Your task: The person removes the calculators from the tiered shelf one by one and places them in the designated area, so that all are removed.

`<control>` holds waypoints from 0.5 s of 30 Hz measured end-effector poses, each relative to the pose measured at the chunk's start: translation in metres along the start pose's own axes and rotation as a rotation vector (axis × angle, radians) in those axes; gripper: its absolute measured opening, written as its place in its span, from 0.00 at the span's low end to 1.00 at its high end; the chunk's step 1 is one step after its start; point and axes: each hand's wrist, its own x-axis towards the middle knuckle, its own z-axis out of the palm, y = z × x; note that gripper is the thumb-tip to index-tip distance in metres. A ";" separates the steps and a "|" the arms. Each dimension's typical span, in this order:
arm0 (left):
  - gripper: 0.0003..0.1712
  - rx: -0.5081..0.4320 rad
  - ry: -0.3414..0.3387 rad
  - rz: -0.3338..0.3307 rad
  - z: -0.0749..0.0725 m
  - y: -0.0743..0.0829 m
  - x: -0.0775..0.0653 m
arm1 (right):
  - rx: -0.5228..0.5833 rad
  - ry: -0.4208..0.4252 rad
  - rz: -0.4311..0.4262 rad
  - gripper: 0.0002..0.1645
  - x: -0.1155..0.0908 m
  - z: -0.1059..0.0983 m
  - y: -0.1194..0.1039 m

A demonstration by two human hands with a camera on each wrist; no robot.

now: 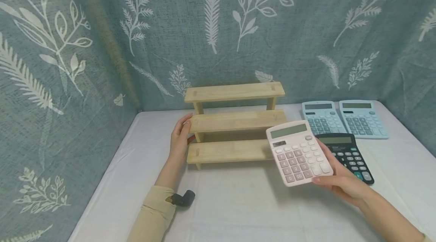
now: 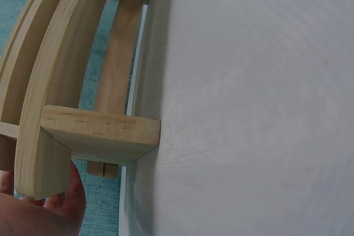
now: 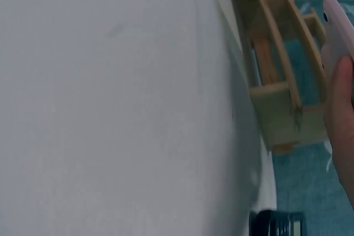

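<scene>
A three-tier wooden step shelf (image 1: 235, 121) stands on the white-covered table. My left hand (image 1: 178, 139) grips its left end at the middle tier, and in the left wrist view the fingers (image 2: 72, 197) wrap around the plank's end. My right hand (image 1: 344, 183) holds a pink calculator (image 1: 289, 161) by its right edge, with the thumb near the lower right corner. The calculator is raised and tilted, its keys facing up, just in front of the shelf's right end. From the right wrist view, only its pink edge and back show.
Two light blue calculators (image 1: 362, 119) lie side by side at the back right. A black calculator (image 1: 354, 160) lies in front of them, partly hidden by the right hand and pink calculator. A patterned blue-green curtain (image 1: 218, 64) hangs behind the table and at both sides.
</scene>
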 end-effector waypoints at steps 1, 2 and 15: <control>0.24 0.001 0.000 0.001 0.000 0.000 0.000 | 0.000 0.003 -0.003 0.64 -0.002 -0.004 0.000; 0.24 0.001 -0.001 0.001 0.000 0.000 0.000 | 0.004 0.006 -0.004 0.64 -0.004 -0.007 0.001; 0.24 -0.010 -0.015 -0.028 0.003 0.014 -0.007 | 0.100 -0.035 -0.061 0.60 -0.024 -0.046 -0.002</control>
